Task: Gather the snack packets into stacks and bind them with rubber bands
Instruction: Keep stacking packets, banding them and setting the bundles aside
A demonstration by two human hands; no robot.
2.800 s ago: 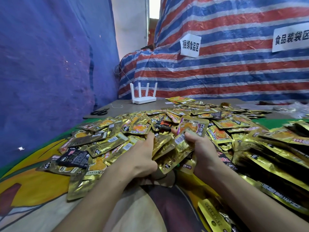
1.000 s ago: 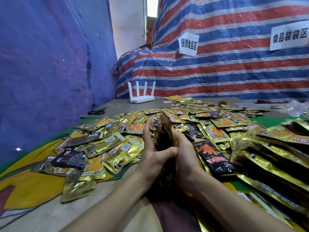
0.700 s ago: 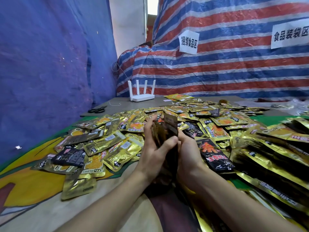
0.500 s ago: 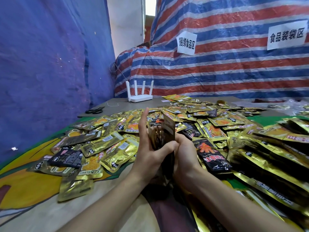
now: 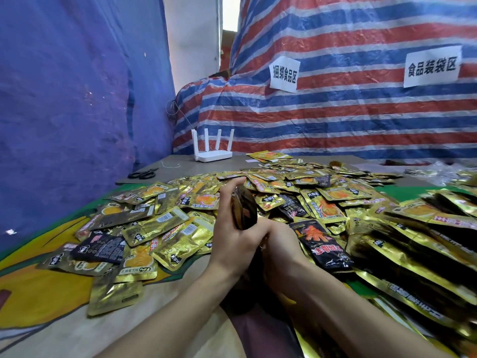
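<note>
Near the table's (image 5: 167, 288) front edge, the left hand (image 5: 232, 236) is gripping an upright stack of packets (image 5: 244, 210) between thumb and fingers, while the right hand (image 5: 282, 244) is pressing its right side, grip impossible to tell, among loose packets (image 5: 165, 223).

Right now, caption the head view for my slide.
Left hand and right hand grip an upright stack of snack packets amid loose packets.

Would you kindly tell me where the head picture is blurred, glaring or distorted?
Head view: the held stack of packets is dark and smeared; the loose packets glint with foil glare; the bright gap is blown out; the wide lens stretches the lower-right edge.
</note>
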